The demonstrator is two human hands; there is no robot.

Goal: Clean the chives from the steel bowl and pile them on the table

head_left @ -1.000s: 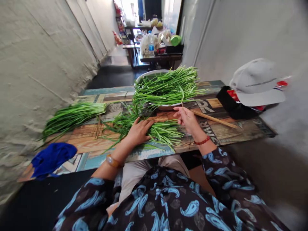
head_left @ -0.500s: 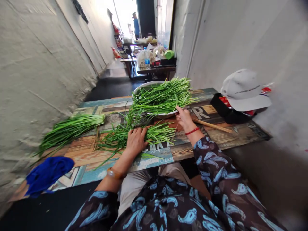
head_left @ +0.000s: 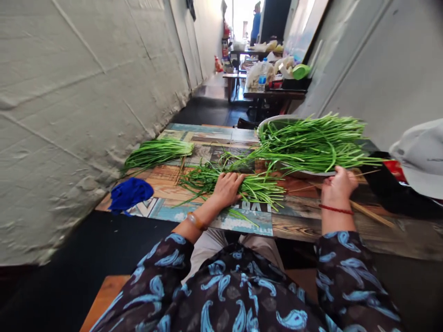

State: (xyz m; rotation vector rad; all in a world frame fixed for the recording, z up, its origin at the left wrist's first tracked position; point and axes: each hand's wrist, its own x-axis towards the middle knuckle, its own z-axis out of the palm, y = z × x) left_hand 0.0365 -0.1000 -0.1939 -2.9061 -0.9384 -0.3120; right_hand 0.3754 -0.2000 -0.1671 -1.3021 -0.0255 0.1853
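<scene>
My left hand (head_left: pixel 228 188) lies closed over a loose bunch of garlic chives (head_left: pixel 265 188) and presses it on the table. My right hand (head_left: pixel 339 186) is closed on a thin straw-like strand (head_left: pixel 300 189), whose ends stick out on both sides of the fist. Just beyond that hand, a white bowl (head_left: pixel 273 119) is heaped with more chives (head_left: pixel 311 138), their stalk ends hanging over the right rim. A neat chive bunch (head_left: pixel 161 151) rests at the far left, with several thin brown strands (head_left: pixel 180 170) beside it.
The table top (head_left: pixel 301 226) has a patchwork wood print. A blue cloth (head_left: pixel 130 193) lies at its left edge. Pale wooden sticks (head_left: pixel 372 213) lie right of my right hand, near a black box (head_left: pixel 380 184) and white cap (head_left: pixel 424 154). Farther tables hold a water bottle (head_left: pixel 262 76); a person (head_left: pixel 256 23) stands beyond.
The view has swung right, so the table things sit differently in frame. My right hand has drawn away from the bunch, pulling the thin strand to the right. My left hand stays on the chives.
</scene>
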